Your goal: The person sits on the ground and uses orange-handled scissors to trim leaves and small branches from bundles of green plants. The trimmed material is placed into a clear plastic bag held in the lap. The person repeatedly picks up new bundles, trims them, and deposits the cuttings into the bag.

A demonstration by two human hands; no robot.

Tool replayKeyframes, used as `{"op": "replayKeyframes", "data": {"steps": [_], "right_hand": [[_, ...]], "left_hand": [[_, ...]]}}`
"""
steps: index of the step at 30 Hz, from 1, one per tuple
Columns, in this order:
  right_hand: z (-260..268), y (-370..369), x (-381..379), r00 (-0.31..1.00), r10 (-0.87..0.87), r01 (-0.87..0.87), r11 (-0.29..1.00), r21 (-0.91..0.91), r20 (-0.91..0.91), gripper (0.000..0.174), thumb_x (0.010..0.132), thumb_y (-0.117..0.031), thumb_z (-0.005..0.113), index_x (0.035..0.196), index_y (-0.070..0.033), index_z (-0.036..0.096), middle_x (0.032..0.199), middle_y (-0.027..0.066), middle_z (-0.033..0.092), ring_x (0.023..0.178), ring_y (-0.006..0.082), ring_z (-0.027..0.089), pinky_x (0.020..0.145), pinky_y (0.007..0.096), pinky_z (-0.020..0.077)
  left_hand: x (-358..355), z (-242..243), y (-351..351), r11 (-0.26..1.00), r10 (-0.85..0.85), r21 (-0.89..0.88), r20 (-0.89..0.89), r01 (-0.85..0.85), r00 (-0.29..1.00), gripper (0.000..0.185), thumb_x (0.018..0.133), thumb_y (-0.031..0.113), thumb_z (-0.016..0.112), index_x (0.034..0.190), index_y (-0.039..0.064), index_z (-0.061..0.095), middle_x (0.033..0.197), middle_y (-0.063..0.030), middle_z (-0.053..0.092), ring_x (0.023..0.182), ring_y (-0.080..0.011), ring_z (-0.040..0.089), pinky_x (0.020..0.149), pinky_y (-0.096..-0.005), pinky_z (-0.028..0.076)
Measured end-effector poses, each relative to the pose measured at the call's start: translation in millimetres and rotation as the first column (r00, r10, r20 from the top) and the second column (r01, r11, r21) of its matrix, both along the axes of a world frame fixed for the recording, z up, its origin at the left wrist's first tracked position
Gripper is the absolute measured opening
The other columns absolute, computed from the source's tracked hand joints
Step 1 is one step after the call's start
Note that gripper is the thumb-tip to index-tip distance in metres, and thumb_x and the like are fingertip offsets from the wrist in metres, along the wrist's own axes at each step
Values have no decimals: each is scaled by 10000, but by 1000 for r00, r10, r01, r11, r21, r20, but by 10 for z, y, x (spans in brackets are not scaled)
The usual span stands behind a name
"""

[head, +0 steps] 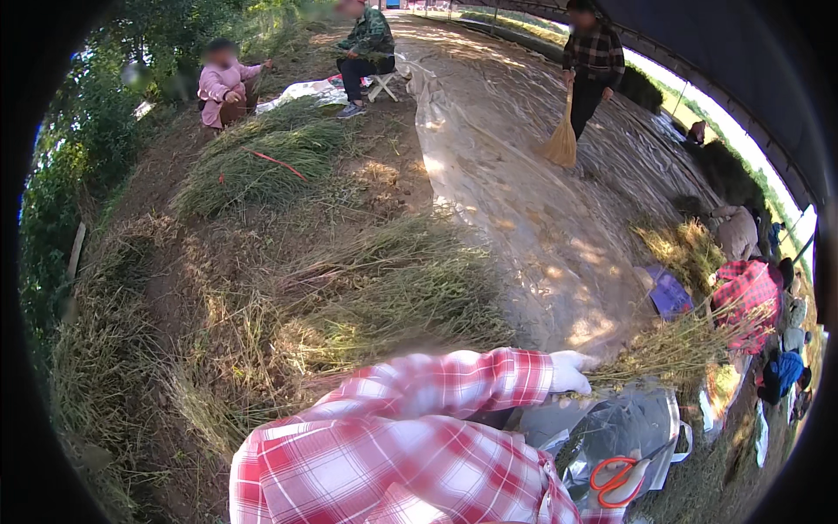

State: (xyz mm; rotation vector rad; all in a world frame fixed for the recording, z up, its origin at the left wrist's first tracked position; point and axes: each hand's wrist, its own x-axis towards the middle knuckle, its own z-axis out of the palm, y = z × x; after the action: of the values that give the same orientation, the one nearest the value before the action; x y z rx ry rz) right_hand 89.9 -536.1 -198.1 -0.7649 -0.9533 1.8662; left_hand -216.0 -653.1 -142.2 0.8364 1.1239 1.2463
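Note:
My left hand point(571, 372), in a white glove, is closed around the near end of a bundle of cut plant stalks point(661, 350) that fans out to the right. Below it lies a clear plastic bag point(632, 416) with a white handle. My right hand point(636, 477), partly hidden and also gloved, holds scissors point(612, 483) with orange handles over the bag. The blades point up and right, towards the bag's edge. A red-and-white plaid sleeve covers my left forearm.
Heaps of cut stalks point(393, 288) lie on the soil beside a plastic ground sheet point(510, 216). A purple dustpan-like object point(669, 291) rests at right. One person stands with a broom point(562, 141); two sit or crouch at upper left, and several bend over plants at right.

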Motion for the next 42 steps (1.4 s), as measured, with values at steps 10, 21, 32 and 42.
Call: {"op": "replayKeyframes", "data": {"steps": [10,21,32,42], "right_hand": [[394,-457,-1574,979,201,-202,979,-33,-34,256,900,-273,610,1084,-126,511,1104,103,594,1009,225,564,828,385,485],[-121,962,-980,669,-338,167,936,309,662,115,892,-70,549,983,-34,487,821,75,607,631,156,584,541,261,500],[-525,1949,-1164,709,-180,171,982,81,682,110,890,-67,554,976,-36,492,812,71,606,627,156,585,544,259,501],[-672,2149,-961,726,-141,179,984,12,673,106,888,-64,559,970,-38,497,804,67,605,623,155,586,547,258,502]], "left_hand": [[-773,129,-118,994,60,102,-110,-49,992,581,879,129,572,1433,106,396,867,-12,676,531,-60,526,461,-217,429],[-1721,-56,399,940,175,261,183,-219,967,388,878,62,542,1265,78,512,813,-23,653,501,-71,512,429,-213,406],[-1884,224,1076,899,407,93,187,-429,894,319,888,39,530,1205,76,539,853,-37,667,503,-78,533,433,-203,399],[-3619,1353,1299,363,902,315,115,-877,415,211,892,60,532,1100,62,499,875,-94,669,546,-134,564,437,-245,419]]}}
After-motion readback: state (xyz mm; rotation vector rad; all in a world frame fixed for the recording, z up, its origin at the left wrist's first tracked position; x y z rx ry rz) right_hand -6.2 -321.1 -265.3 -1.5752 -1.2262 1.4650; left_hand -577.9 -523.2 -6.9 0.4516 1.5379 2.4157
